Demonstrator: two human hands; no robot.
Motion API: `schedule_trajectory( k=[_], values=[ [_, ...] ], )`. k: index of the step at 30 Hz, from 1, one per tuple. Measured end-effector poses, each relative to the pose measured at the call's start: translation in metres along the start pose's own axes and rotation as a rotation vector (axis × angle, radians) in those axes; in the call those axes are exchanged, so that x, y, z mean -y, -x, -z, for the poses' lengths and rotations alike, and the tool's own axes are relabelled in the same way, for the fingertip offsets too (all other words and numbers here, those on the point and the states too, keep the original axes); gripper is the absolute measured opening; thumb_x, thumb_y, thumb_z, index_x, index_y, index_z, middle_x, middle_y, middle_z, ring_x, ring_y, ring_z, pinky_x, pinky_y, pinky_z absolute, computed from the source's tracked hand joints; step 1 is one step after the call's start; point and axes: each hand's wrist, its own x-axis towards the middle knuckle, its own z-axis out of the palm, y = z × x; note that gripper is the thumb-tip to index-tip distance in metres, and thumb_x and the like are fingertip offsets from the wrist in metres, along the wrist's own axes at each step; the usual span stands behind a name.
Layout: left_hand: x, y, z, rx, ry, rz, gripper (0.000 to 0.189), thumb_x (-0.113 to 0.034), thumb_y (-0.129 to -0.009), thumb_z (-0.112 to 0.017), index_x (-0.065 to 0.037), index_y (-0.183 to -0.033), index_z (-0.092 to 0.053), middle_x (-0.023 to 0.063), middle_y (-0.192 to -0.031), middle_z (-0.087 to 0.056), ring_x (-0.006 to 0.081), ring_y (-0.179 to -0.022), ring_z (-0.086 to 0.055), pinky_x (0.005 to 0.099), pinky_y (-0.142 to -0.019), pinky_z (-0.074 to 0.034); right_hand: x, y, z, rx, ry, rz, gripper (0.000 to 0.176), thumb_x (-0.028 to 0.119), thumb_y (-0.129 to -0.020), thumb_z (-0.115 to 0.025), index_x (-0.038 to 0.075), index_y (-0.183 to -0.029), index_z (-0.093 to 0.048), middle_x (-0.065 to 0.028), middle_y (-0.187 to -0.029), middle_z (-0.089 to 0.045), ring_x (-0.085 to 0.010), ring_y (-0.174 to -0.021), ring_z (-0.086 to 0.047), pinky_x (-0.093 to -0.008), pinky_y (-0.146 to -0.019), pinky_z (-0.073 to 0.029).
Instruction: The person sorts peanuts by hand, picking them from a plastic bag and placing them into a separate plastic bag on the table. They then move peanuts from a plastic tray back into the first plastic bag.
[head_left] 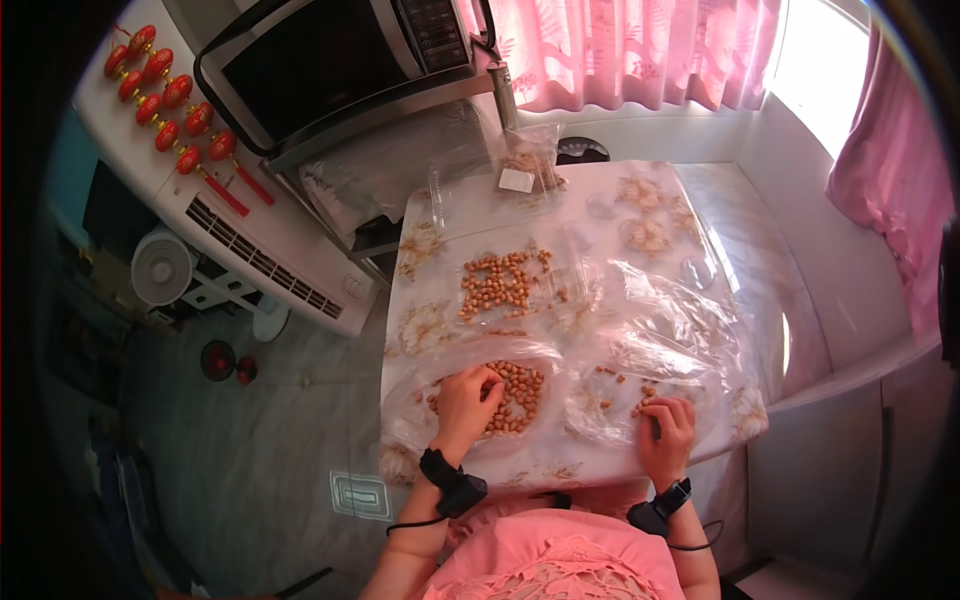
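Observation:
My left hand (468,405) is closed, its fingers bent together over a clear plastic bag (545,352) spread open at the table's near left. Inside that bag lie many small round brown nuts (517,392), right beside my fingertips. What the fingers pinch, if anything, is hidden. To the right, my right hand (668,432) is curled at the edge of a second clear plastic bag (592,425). A few brown pieces (647,392) lie in it by my fingertips; whether I hold one is too small to tell. Both wrists wear black straps.
Farther back, a clear plastic tray (572,262) holds more nuts (497,284). A labelled bag (527,176) stands at the back of the flower-patterned table (640,190). A microwave (340,70) sits on a rack at the back left. Crumpled plastic film (670,310) covers the right side.

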Motion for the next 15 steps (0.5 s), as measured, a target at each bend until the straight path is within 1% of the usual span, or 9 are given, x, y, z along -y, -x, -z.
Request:
schedule_trajectory(
  k=[1,2,4,5,7,8,10,14,15],
  values=[
    [-0.002,0.001,0.000,-0.012,0.108,0.080,0.013,-0.013,-0.085,-0.080,-0.004,-0.093,-0.075,0.0088,-0.092,-0.073,0.0244,-0.079,-0.071,0.0370,-0.073,-0.057,0.001,0.000,0.000,-0.004,-0.002,0.005,0.014,-0.005,-0.080,-0.071,0.005,-0.089,-0.067,-0.0104,-0.099,-0.070,-0.0337,-0.098,-0.064,-0.0443,-0.090,-0.050],
    [-0.002,0.002,-0.001,-0.010,0.109,0.080,0.013,-0.013,-0.085,-0.080,-0.004,-0.093,-0.075,0.0088,-0.092,-0.073,0.0244,-0.079,-0.071,0.0370,-0.073,-0.057,0.001,0.000,0.001,-0.004,-0.001,0.003,0.014,-0.005,-0.080,-0.071,0.005,-0.089,-0.067,-0.0104,-0.099,-0.070,-0.0337,-0.098,-0.064,-0.0443,-0.090,-0.050],
    [0.002,0.002,-0.004,-0.038,0.069,0.017,0.014,-0.013,-0.084,-0.081,-0.005,-0.093,-0.076,0.0082,-0.091,-0.072,0.0255,-0.079,-0.070,0.0372,-0.074,-0.057,0.001,-0.001,0.001,-0.004,0.005,0.010,0.014,-0.005,-0.079,-0.070,0.005,-0.089,-0.067,-0.0103,-0.099,-0.070,-0.0333,-0.098,-0.064,-0.0442,-0.090,-0.050],
    [0.003,0.002,-0.006,-0.040,0.069,0.018,0.014,-0.013,-0.084,-0.081,-0.005,-0.093,-0.076,0.0082,-0.091,-0.072,0.0255,-0.079,-0.070,0.0372,-0.074,-0.057,0.001,-0.001,0.000,-0.004,0.004,0.012,0.014,-0.005,-0.079,-0.070,0.005,-0.089,-0.067,-0.0103,-0.099,-0.070,-0.0333,-0.098,-0.064,-0.0442,-0.090,-0.050],
    [0.004,0.000,-0.010,-0.052,-0.014,-0.054,0.014,-0.014,-0.083,-0.082,-0.005,-0.092,-0.076,0.0079,-0.089,-0.071,0.0254,-0.080,-0.069,0.0374,-0.076,-0.056,-0.001,0.000,0.000,-0.005,0.014,0.018,0.014,-0.005,-0.079,-0.070,0.005,-0.089,-0.067,-0.0103,-0.099,-0.070,-0.0330,-0.099,-0.064,-0.0440,-0.089,-0.050],
    [0.004,-0.001,-0.010,-0.053,-0.012,-0.057,0.014,-0.014,-0.083,-0.082,-0.005,-0.092,-0.076,0.0079,-0.089,-0.071,0.0254,-0.080,-0.069,0.0374,-0.076,-0.056,-0.001,0.000,0.000,-0.007,0.016,0.018,0.014,-0.005,-0.079,-0.070,0.005,-0.089,-0.067,-0.0103,-0.099,-0.070,-0.0330,-0.099,-0.064,-0.0440,-0.089,-0.050],
    [0.001,-0.002,-0.010,-0.037,-0.040,-0.077,0.016,-0.015,-0.081,-0.084,-0.005,-0.092,-0.076,0.0079,-0.087,-0.070,0.0255,-0.080,-0.068,0.0385,-0.077,-0.054,-0.002,0.002,0.000,0.018,-0.003,-0.011,0.016,-0.003,-0.078,-0.072,0.006,-0.091,-0.068,-0.0089,-0.101,-0.070,-0.0329,-0.103,-0.064,-0.0454,-0.094,-0.049],
    [0.002,-0.001,-0.010,-0.025,-0.028,-0.075,0.015,-0.015,-0.081,-0.084,-0.006,-0.090,-0.077,0.0077,-0.085,-0.068,0.0264,-0.080,-0.066,0.0401,-0.078,-0.053,-0.001,0.002,-0.001,0.017,-0.008,-0.014,0.016,-0.003,-0.078,-0.072,0.006,-0.091,-0.068,-0.0091,-0.101,-0.070,-0.0329,-0.103,-0.064,-0.0454,-0.093,-0.049],
    [-0.001,0.001,-0.008,-0.058,-0.008,-0.101,0.014,-0.013,-0.081,-0.083,-0.005,-0.091,-0.076,0.0079,-0.086,-0.069,0.0254,-0.081,-0.067,0.0384,-0.078,-0.053,0.000,0.000,0.000,0.006,0.002,0.001,0.015,-0.004,-0.079,-0.071,0.005,-0.090,-0.068,-0.0097,-0.100,-0.070,-0.0332,-0.101,-0.064,-0.0447,-0.091,-0.049]
  ],
)
